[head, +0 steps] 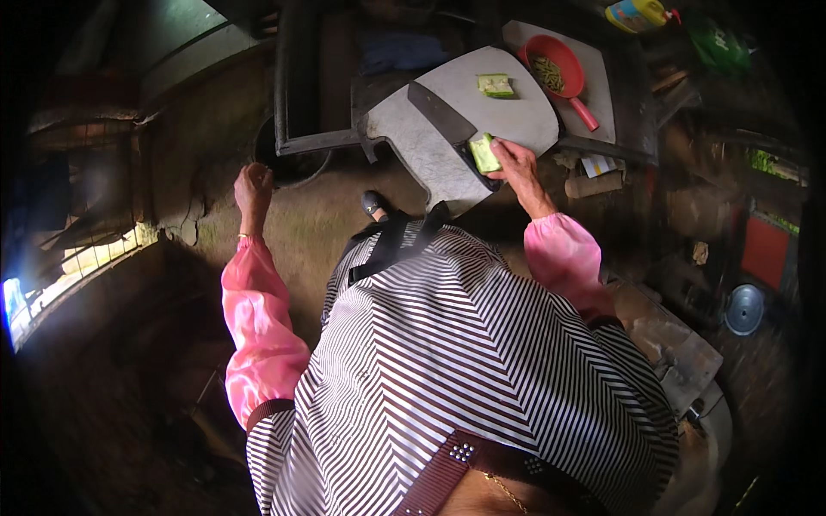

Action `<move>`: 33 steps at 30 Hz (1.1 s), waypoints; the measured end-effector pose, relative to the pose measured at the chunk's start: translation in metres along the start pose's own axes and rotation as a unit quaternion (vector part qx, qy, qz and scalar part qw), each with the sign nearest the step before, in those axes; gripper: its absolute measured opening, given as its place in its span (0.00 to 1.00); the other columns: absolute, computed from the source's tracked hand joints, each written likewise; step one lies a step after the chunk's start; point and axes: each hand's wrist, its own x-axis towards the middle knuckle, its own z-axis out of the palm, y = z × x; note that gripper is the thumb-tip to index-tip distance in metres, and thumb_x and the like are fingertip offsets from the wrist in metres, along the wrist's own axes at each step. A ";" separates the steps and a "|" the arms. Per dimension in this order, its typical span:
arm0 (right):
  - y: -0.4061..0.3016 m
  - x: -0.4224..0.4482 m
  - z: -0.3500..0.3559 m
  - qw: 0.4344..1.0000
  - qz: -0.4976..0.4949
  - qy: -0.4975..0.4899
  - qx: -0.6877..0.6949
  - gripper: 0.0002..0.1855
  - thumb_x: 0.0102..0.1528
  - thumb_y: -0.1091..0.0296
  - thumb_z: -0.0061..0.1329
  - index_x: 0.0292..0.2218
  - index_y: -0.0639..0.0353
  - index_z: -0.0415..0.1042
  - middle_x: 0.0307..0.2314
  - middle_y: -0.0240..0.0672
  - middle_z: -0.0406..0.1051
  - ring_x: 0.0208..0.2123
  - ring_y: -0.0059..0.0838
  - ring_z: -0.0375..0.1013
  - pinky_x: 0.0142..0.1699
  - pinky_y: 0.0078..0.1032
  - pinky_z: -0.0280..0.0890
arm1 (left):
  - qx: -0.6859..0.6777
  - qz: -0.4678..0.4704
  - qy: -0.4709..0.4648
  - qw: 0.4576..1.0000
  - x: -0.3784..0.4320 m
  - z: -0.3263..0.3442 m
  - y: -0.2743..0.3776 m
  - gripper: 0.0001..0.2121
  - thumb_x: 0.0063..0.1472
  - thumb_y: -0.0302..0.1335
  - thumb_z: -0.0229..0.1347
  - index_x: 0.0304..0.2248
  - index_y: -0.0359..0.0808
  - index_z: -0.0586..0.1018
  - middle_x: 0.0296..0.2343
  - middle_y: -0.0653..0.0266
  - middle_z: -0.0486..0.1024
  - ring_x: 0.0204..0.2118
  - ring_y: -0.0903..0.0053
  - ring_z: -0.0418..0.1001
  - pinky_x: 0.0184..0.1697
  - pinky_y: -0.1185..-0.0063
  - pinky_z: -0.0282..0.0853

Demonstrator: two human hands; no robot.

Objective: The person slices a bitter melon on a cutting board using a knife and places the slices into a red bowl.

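My right hand (518,169) pinches a pale green piece of gourd or cucumber (483,155), cut side showing, over the black handle of a kitchen knife (441,113). The knife's broad dark blade lies flat on a scratched white cutting board (445,71). A second cut piece of the vegetable (495,85) rests farther back on the board. Off to the left, my left hand (254,187) is raised beside a dark round tub (300,174), fingers curled; whether anything is inside them is hidden.
A red handled plastic scoop (573,61) holding cut green pods stands on a pale board (603,97) at right. Behind it are a yellow bottle (635,14) and a green bag (717,45). A dark table frame (316,143) edges the left. A metal lid (744,310) lies far right.
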 end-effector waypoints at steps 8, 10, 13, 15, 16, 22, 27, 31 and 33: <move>0.019 0.036 -0.029 0.863 -0.230 0.046 -0.448 0.17 0.54 0.57 0.48 0.37 0.64 0.74 0.26 0.44 0.75 0.28 0.39 0.74 0.31 0.29 0.68 | -0.077 -0.079 -0.054 0.992 -0.048 0.013 0.013 0.10 0.51 0.31 0.56 0.30 0.33 0.78 0.27 0.54 0.77 0.31 0.61 0.76 0.35 0.72 0.69; 0.016 0.047 -0.034 0.852 -0.262 0.061 -0.448 0.15 0.52 0.61 0.51 0.36 0.64 0.74 0.25 0.47 0.73 0.27 0.45 0.73 0.33 0.33 0.68 | -0.084 -0.082 -0.041 0.992 -0.059 0.016 0.018 0.10 0.50 0.31 0.55 0.29 0.33 0.79 0.25 0.54 0.77 0.30 0.62 0.76 0.34 0.72 0.69; 0.002 0.074 -0.039 0.840 -0.302 0.076 -0.445 0.15 0.48 0.66 0.55 0.36 0.65 0.74 0.24 0.49 0.72 0.28 0.48 0.73 0.33 0.37 0.67 | -0.069 -0.119 -0.065 0.988 -0.069 0.016 0.030 0.10 0.50 0.31 0.55 0.28 0.33 0.79 0.25 0.54 0.77 0.29 0.63 0.76 0.34 0.73 0.70; -0.021 0.096 -0.039 0.856 -0.294 0.083 -0.417 0.16 0.48 0.66 0.55 0.37 0.67 0.74 0.24 0.49 0.72 0.27 0.47 0.74 0.33 0.37 0.67 | -0.074 -0.127 -0.063 0.987 -0.071 0.016 0.044 0.10 0.50 0.31 0.55 0.28 0.33 0.79 0.24 0.54 0.77 0.28 0.64 0.77 0.33 0.73 0.70; -0.031 0.099 -0.030 0.856 -0.295 0.080 -0.417 0.16 0.48 0.66 0.55 0.37 0.67 0.74 0.24 0.49 0.72 0.27 0.47 0.74 0.33 0.37 0.67 | -0.082 -0.144 -0.075 0.983 -0.081 0.013 0.041 0.10 0.50 0.30 0.55 0.28 0.32 0.79 0.24 0.54 0.77 0.28 0.64 0.77 0.33 0.73 0.70; -0.022 0.195 -0.039 0.817 -0.329 0.039 -0.472 0.22 0.49 0.55 0.53 0.41 0.62 0.73 0.25 0.46 0.74 0.28 0.41 0.75 0.37 0.29 0.68 | -0.145 -0.169 -0.110 0.969 -0.085 0.013 0.062 0.10 0.51 0.30 0.53 0.28 0.31 0.79 0.23 0.52 0.77 0.28 0.66 0.77 0.33 0.75 0.70; -0.040 0.192 -0.026 0.837 -0.188 -0.081 -0.508 0.17 0.46 0.53 0.52 0.30 0.60 0.77 0.25 0.47 0.73 0.30 0.41 0.74 0.38 0.34 0.67 | -0.157 -0.186 -0.130 0.961 -0.086 0.010 0.077 0.10 0.51 0.30 0.53 0.28 0.31 0.79 0.22 0.53 0.77 0.27 0.69 0.77 0.33 0.76 0.69; -0.043 0.177 -0.018 0.828 -0.150 -0.089 -0.534 0.14 0.46 0.56 0.52 0.27 0.58 0.77 0.26 0.46 0.74 0.30 0.42 0.74 0.37 0.34 0.67 | -0.215 -0.197 -0.111 0.950 -0.086 0.019 0.075 0.11 0.51 0.31 0.53 0.29 0.30 0.79 0.21 0.55 0.76 0.25 0.72 0.76 0.31 0.77 0.69; -0.044 0.166 -0.012 0.812 -0.143 -0.081 -0.561 0.13 0.46 0.58 0.52 0.27 0.59 0.77 0.26 0.46 0.74 0.30 0.44 0.73 0.37 0.34 0.67 | -0.215 -0.193 -0.117 0.950 -0.084 0.021 0.076 0.11 0.51 0.31 0.53 0.29 0.30 0.79 0.21 0.55 0.76 0.25 0.73 0.75 0.31 0.78 0.68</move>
